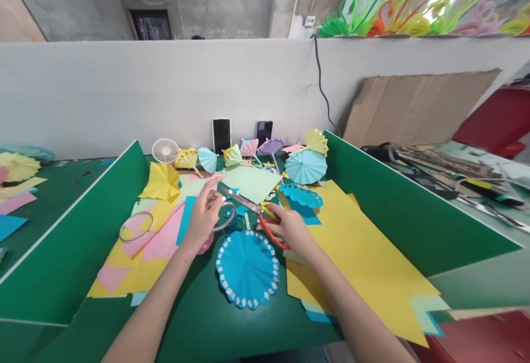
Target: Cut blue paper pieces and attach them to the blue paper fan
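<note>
My right hand (290, 229) is closed around the red handles of a pair of scissors (248, 208), whose blades point left toward my left hand (205, 214). My left hand pinches something small at the blade tips; I cannot make out what it is. A tape ring (223, 220) lies under my left hand. Just in front of both hands a round blue pleated paper disc (247, 268) with a white-checked rim lies flat on the green table (199, 319).
Yellow paper sheets (364, 263), pink sheets (161, 238) and a pale green sheet (250, 182) cover the table. Small paper umbrellas (305, 165), a white mini fan (164, 150) and two phones (221, 135) stand at the back wall. Green dividers (397, 208) flank both sides. A clear ring (136, 226) lies left.
</note>
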Available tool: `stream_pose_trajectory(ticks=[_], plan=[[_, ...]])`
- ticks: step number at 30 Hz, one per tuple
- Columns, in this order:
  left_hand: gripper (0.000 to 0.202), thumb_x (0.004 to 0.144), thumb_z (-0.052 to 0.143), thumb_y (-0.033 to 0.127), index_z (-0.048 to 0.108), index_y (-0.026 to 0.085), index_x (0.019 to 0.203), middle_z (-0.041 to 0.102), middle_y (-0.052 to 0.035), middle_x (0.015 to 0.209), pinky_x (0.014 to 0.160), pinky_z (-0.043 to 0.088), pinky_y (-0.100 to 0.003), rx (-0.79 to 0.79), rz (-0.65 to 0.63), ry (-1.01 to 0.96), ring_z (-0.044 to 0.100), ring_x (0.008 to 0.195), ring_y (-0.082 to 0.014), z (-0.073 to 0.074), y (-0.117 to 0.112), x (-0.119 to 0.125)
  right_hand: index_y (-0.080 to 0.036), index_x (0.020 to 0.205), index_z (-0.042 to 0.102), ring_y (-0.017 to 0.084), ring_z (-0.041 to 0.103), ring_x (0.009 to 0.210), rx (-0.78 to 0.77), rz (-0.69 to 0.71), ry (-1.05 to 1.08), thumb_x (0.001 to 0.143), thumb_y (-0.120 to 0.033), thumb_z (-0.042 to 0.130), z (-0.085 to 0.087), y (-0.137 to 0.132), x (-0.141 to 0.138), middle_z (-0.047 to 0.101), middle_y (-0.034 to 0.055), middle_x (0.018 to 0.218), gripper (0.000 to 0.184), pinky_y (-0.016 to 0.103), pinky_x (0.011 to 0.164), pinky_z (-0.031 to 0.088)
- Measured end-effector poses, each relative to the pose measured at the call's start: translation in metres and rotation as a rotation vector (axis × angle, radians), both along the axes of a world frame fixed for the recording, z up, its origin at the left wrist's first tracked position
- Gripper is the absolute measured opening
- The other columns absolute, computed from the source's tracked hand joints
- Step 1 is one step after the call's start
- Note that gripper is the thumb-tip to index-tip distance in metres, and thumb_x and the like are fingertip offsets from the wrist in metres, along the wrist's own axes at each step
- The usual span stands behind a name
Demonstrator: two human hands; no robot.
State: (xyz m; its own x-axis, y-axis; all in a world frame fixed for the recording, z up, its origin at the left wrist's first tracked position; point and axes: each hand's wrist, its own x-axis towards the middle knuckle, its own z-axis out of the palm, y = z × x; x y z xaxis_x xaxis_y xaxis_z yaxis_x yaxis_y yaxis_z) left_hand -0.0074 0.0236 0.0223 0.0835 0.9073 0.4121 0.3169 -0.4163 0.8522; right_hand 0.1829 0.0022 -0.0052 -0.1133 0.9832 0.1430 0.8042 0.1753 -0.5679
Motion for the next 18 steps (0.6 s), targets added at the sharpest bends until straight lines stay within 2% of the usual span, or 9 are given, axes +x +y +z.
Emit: stream_pose_trajectory(ticks=[2, 5, 7, 10, 14, 18], plan=[[0.032, 0.075, 0.038, 0.016, 0.047, 0.022, 0.106, 0.043, 0.0042, 0.057, 0.045, 0.033, -0.017, -0.015, 0.033, -0.034, 0.036, 0.047, -0.0064, 0.001, 0.000, -0.002, -0.019, 0.083, 0.055, 0.015, 0.048, 0.052, 0.041, -0.079, -0.066, 0.067, -0.045, 0.053, -0.001, 0.002, 0.005, 0.054, 0.0004, 0.056, 0.030, 0.021, 0.046, 0.027], [0.024, 0.079, 0.038, 0.022, 0.052, 0.022, 0.098, 0.049, -0.0008, 0.074, 0.055, 0.039, -0.020, 0.092, 0.147, 0.054, 0.044, 0.061, -0.0090, 0.003, 0.001, -0.005, -0.020, 0.088, 0.056, 0.018, 0.053, 0.056, 0.111, -0.152, -0.190, 0.069, -0.041, 0.053, -0.003, 0.005, 0.011, 0.058, 0.0031, 0.061, 0.028, 0.022, 0.046, 0.028], [0.022, 0.080, 0.039, 0.025, 0.057, 0.021, 0.092, 0.046, -0.0039, 0.085, 0.065, 0.042, -0.023, 0.194, 0.225, 0.183, 0.046, 0.074, -0.0121, 0.002, 0.002, -0.006, -0.020, 0.089, 0.056, 0.020, 0.056, 0.064, 0.160, -0.138, -0.257, 0.069, -0.038, 0.054, -0.003, 0.004, 0.012, 0.061, 0.0054, 0.069, 0.026, 0.023, 0.047, 0.029], [0.018, 0.077, 0.046, 0.024, 0.061, 0.020, 0.084, 0.038, -0.0045, 0.088, 0.077, 0.041, -0.029, 0.313, 0.298, 0.352, 0.045, 0.086, -0.0156, -0.004, 0.005, -0.005, -0.019, 0.092, 0.056, 0.021, 0.057, 0.072, 0.193, -0.080, -0.313, 0.069, -0.035, 0.057, -0.003, 0.002, 0.010, 0.063, 0.0073, 0.079, 0.028, 0.024, 0.052, 0.032], [0.020, 0.077, 0.046, 0.024, 0.062, 0.020, 0.088, 0.034, -0.0054, 0.092, 0.082, 0.040, -0.032, 0.347, 0.280, 0.510, 0.044, 0.092, -0.0181, -0.011, 0.006, -0.003, -0.018, 0.091, 0.056, 0.021, 0.056, 0.072, 0.230, -0.007, -0.379, 0.070, -0.038, 0.056, -0.002, 0.000, 0.006, 0.063, 0.0071, 0.079, 0.029, 0.025, 0.054, 0.032], [0.020, 0.077, 0.045, 0.023, 0.062, 0.019, 0.087, 0.035, -0.0056, 0.091, 0.081, 0.040, -0.032, 0.311, 0.237, 0.559, 0.044, 0.092, -0.0188, -0.013, 0.005, -0.002, -0.018, 0.089, 0.056, 0.020, 0.055, 0.068, 0.253, 0.025, -0.445, 0.070, -0.039, 0.056, -0.002, 0.001, 0.005, 0.062, 0.0062, 0.073, 0.028, 0.025, 0.052, 0.029]])
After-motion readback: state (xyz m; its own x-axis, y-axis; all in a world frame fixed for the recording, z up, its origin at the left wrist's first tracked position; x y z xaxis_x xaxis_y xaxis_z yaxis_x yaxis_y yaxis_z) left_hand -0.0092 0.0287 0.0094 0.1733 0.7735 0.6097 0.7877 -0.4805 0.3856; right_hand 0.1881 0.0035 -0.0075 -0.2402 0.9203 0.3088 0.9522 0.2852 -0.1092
